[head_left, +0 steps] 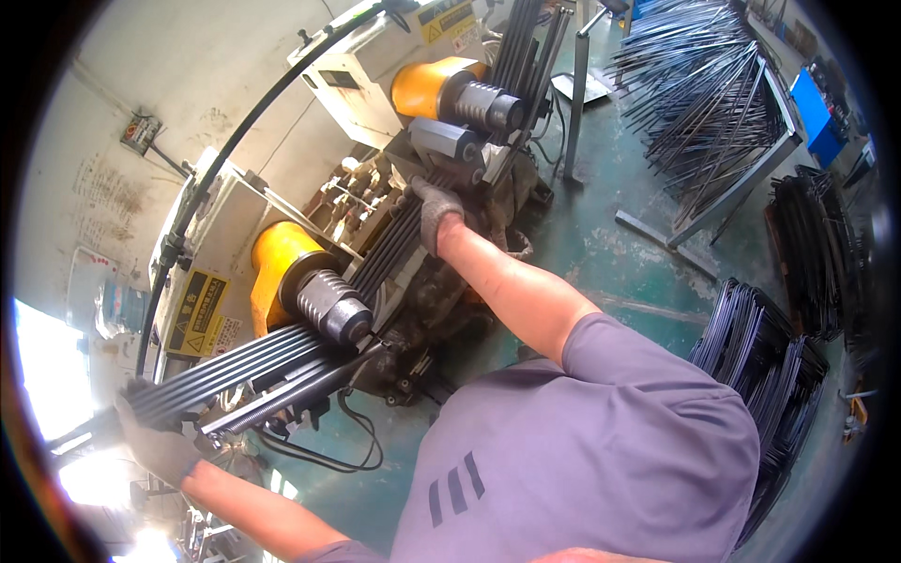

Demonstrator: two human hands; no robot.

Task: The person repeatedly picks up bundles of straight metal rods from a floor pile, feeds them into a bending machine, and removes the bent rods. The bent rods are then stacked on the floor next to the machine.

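Several long dark metal rods (249, 363) lie side by side in a bundle across the machine. My left hand (158, 443), in a grey work glove, grips the bundle near its left end; bright glare blurs that area. Farther along, my right hand (436, 212), gloved too, is closed around the rods, with part of its fingers hidden. Between my hands, the bundle runs under a ribbed steel roller (330, 305) on a yellow housing (286, 267). A second ribbed roller (486, 105) with a yellow housing (432, 84) stands beyond my right hand, above a grey metal block (443, 139).
A black hose (249, 131) arches over the machine. Cables (366, 448) hang below its left side. At the far right, a large pile of thin rods (699, 94) rests on a metal rack (727, 188). Bent dark metal frames (760, 366) are stacked on the green floor (601, 253).
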